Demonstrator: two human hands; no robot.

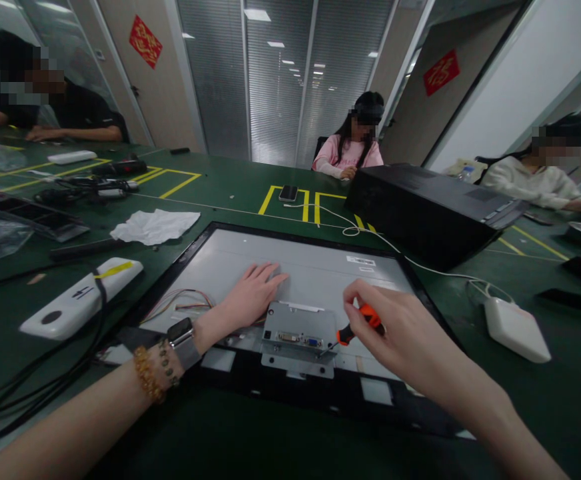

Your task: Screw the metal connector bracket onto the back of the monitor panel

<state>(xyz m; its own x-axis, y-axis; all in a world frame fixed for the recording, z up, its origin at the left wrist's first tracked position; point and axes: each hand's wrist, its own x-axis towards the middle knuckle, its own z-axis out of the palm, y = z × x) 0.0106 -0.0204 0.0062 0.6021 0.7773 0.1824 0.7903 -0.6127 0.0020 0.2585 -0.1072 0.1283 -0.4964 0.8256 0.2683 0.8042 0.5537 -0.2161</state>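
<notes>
Bracket sits on panel, itself flat on table. Bracket looks stiff; edges should take a grip. Panel probably fragile, best held by black frame. Right hand grasps screwdriver, tip by bracket; contact unclear. Left hand spread on panel, gripping nothing.

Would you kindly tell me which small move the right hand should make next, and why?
Probably a small turn of the screwdriver: the right hand holds it, it seems to reach the metal bracket near the blue port, and the left hand lies spread on the pale panel.
</notes>
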